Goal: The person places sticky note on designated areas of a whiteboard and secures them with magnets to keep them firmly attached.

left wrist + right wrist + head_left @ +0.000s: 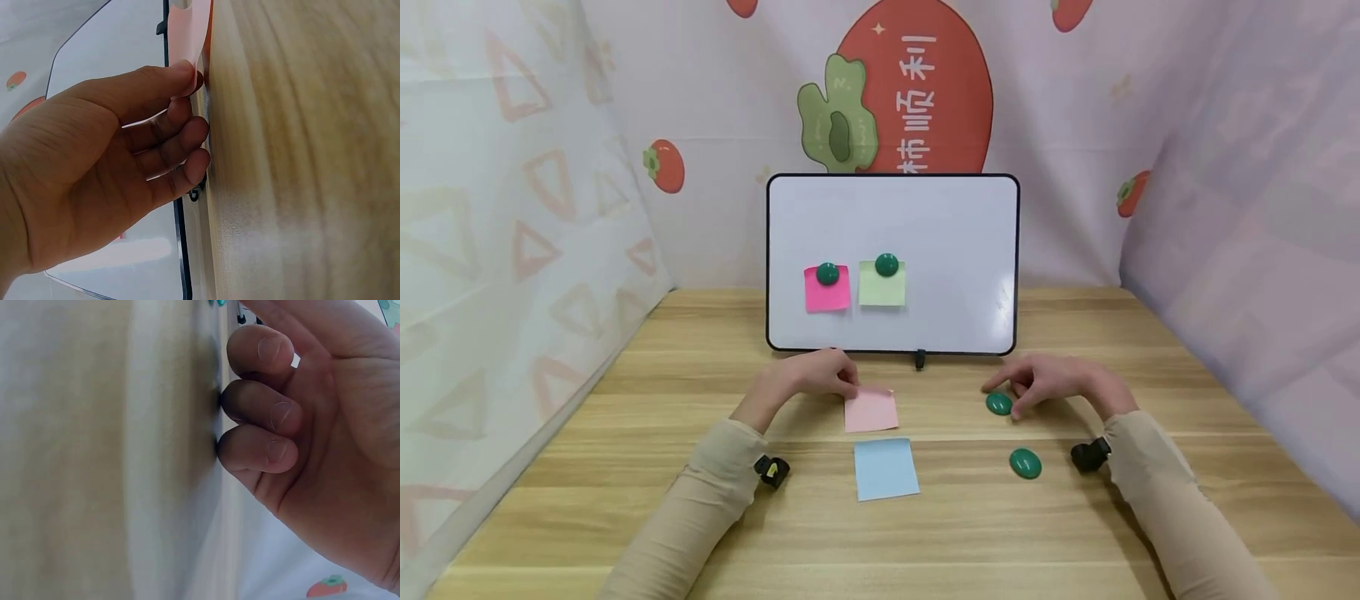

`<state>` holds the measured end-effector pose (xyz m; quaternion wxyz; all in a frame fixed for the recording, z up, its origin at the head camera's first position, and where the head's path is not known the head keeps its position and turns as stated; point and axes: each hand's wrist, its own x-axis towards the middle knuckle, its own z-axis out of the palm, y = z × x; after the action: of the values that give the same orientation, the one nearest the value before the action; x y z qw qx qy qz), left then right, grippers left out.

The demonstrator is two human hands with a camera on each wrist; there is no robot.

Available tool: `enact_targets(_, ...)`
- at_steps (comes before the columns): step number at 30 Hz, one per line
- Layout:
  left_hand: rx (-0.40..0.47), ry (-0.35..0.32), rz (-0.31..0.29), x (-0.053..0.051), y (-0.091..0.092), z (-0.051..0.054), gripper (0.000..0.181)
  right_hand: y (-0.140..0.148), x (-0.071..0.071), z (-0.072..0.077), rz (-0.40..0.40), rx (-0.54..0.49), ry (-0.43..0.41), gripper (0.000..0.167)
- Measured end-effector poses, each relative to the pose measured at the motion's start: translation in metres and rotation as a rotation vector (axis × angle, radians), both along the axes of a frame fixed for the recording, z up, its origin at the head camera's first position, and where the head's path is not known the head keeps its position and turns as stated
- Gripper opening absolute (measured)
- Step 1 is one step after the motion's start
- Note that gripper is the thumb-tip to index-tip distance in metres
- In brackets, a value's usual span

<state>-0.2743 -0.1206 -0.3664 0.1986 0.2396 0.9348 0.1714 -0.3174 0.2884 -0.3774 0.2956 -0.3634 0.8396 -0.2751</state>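
Head view: the left hand pinched a pale pink note before the whiteboard; the right hand flanked a green magnet with thumb and forefinger. Left wrist: the note curved. Right wrist: I couldn't tell whether they gripped.

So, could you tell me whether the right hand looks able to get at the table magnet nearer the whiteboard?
Most likely yes: the right hand already has its thumb and forefinger beside that green magnet, and the head view shows nothing lying over it.
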Motion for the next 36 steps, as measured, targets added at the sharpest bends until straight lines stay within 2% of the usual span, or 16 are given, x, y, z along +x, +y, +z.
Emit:
enact_targets(4, -0.006, -0.001, 0.004, 0.001, -0.002, 0.0, 0.011, -0.001, 0.002, -0.002, -0.008, -0.025, -0.002, 0.05)
enact_targets(14, 0.017, 0.01, -0.028, 0.004, -0.002, 0.005, 0.01, -0.006, 0.007, -0.005, -0.065, -0.025, 0.101, 0.039)
enact_targets(21, 0.034, 0.021, -0.043, 0.003, -0.001, 0.004, 0.012, -0.005, 0.008, -0.005, -0.065, -0.056, 0.097, 0.039)
enact_targets(28, 0.033, 0.046, -0.049, 0.001, -0.001, 0.003, 0.012, -0.006, 0.008, -0.006, -0.084, -0.041, 0.103, 0.038)
enact_targets(36, 0.054, 0.085, -0.067, -0.002, 0.0, 0.001, 0.014, -0.011, 0.009, -0.001, -0.145, -0.074, 0.189, 0.042)
